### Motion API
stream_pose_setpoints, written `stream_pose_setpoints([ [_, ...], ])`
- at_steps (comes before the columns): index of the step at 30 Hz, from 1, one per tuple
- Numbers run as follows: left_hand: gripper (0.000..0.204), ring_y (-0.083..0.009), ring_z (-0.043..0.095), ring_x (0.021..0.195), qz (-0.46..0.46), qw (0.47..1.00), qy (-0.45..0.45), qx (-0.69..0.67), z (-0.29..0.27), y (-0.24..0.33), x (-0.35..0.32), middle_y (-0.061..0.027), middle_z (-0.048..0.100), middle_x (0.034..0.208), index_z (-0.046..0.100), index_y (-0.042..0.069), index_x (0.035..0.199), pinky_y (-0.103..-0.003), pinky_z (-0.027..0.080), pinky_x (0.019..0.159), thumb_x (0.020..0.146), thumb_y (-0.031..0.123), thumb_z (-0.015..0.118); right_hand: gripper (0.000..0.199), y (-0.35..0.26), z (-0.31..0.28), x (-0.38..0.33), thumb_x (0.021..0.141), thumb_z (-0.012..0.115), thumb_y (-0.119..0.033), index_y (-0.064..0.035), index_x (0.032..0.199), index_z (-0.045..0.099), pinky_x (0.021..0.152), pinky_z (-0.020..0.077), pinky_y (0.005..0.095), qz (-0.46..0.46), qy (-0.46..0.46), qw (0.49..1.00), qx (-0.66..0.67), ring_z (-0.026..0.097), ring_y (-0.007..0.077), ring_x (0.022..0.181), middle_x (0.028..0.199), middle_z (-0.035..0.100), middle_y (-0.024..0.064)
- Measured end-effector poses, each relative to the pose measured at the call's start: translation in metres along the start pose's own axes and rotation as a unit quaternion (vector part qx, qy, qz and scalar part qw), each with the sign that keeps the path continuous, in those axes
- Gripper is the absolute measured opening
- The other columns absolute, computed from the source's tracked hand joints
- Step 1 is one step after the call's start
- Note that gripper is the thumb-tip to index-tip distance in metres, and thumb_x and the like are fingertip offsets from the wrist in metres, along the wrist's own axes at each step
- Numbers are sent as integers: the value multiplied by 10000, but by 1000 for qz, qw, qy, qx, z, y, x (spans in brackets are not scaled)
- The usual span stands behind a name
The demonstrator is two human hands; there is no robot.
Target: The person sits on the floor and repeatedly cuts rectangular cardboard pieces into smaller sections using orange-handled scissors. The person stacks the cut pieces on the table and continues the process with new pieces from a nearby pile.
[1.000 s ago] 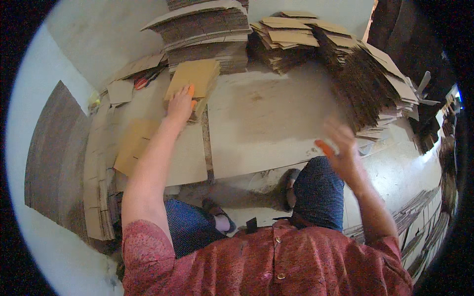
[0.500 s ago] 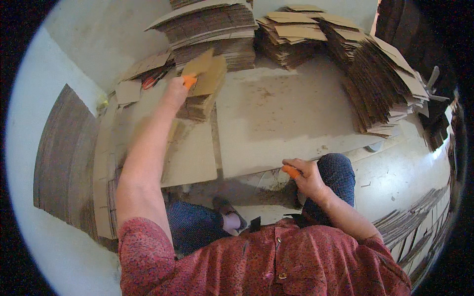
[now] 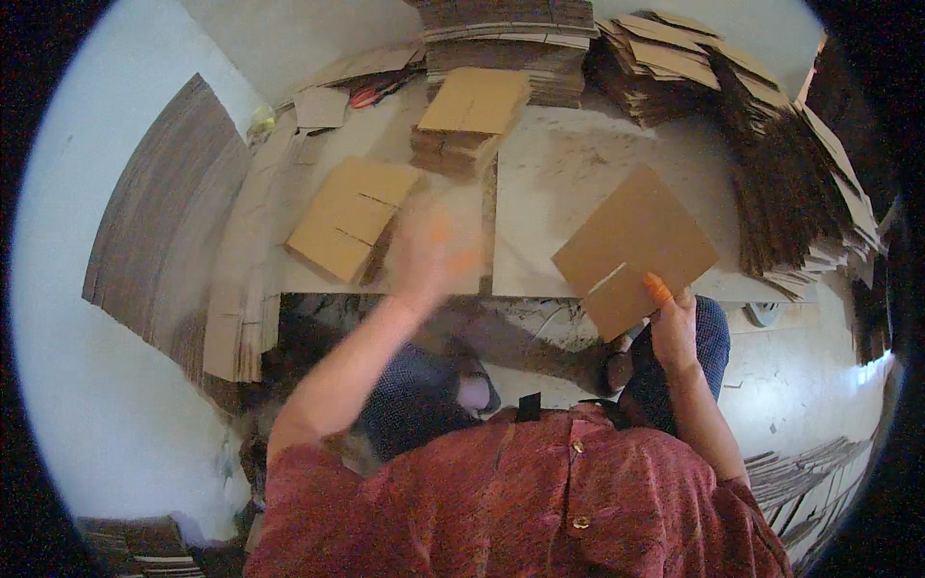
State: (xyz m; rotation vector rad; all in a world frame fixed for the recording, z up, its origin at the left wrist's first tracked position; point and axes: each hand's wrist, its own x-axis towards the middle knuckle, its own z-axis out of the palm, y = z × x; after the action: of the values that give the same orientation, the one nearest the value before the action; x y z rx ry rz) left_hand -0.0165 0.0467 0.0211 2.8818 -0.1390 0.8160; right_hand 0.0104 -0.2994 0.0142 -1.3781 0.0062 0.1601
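Observation:
My right hand (image 3: 673, 326), with orange covering on a finger, grips the near corner of a brown cardboard sheet (image 3: 641, 236) with one pale slot cut into it. The sheet is held over the front of the work surface. My left hand (image 3: 436, 252) is smeared by motion, so its fingers cannot be made out; orange shows on it too. Just left of that hand lies a small stack of slotted cardboard pieces (image 3: 352, 214). Beyond it sits another stack of slotted cardboard (image 3: 474, 101).
A tall cardboard pile (image 3: 506, 58) stands at the back. More cardboard stacks (image 3: 785, 173) line the right side. Red-handled scissors (image 3: 364, 97) lie at the back left. Long cardboard strips (image 3: 236, 289) lie along the left, beside a brown cardboard stack (image 3: 164, 212) near the wall.
My left hand has come back from the far stack toward me. My right hand, by my knee before, now holds a cardboard sheet. The view has shifted left.

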Motion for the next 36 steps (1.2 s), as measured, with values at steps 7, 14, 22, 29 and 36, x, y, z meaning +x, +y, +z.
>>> stream_pose_setpoints([
  [7,376,-365,543,982,-264,922,-255,121,-25,-109,-1,-256,560,1011,541,-45,958,-427,446,811,836,310,559,202,0,3,-8,868,556,-105,20,1022,597,769,423,259,-107,-68,976,-176,532,106,875,950,627,38],
  [14,285,-357,569,773,-251,949,-174,79,-38,-137,7,-194,608,817,574,-13,854,-430,442,672,884,257,486,204,-2,9,-16,857,568,-85,39,1018,583,760,429,263,-83,-85,968,-221,538,126,847,946,624,51],
  [22,267,-226,560,671,-152,976,-154,6,-68,-100,48,-129,598,716,585,-4,795,-398,418,610,862,245,517,184,-42,58,-34,849,575,-76,8,1012,583,775,417,260,-203,-105,971,-74,526,134,883,980,599,34],
  [29,188,-163,540,558,-166,921,-258,-240,-90,60,72,-104,595,688,599,-12,850,-332,439,521,820,167,548,191,-50,70,-17,847,601,-112,-13,1010,595,769,418,255,-303,-57,950,-40,521,123,858,938,593,9],
  [36,170,-137,550,573,-210,870,-265,-359,-86,89,72,-110,598,661,607,-41,820,-313,441,503,805,117,546,155,-71,38,-14,845,597,-109,-20,966,634,714,440,255,-335,-15,930,-151,548,120,788,904,627,15],
])
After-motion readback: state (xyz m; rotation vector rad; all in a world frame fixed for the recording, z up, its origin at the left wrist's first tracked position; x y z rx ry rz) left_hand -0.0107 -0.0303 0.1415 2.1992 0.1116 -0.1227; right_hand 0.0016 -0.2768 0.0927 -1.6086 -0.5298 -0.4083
